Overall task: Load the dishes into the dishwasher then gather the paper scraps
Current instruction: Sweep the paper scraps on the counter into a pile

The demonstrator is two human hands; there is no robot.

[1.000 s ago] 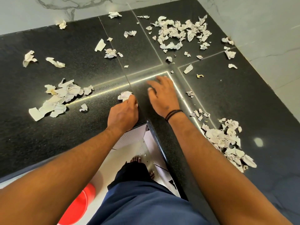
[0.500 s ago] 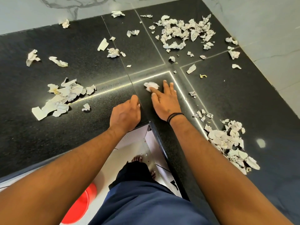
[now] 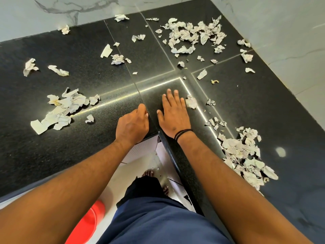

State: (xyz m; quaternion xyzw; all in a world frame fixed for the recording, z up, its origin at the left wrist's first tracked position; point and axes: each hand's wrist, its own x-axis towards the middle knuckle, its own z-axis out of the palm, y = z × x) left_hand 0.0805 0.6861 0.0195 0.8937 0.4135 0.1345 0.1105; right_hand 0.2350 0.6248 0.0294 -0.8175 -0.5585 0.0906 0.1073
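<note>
Black counter (image 3: 246, 106); right hand (image 3: 173, 113) flat, left hand (image 3: 132, 125) curled, contents hidden

The left hand (image 3: 132, 125) lies knuckles-up with its fingertips curled under, so whether it holds anything cannot be told. A red object (image 3: 86, 224) on the floor is cut off by the left forearm and the bottom edge. The print on the paper scraps (image 3: 190, 35) is too small to read.
</note>
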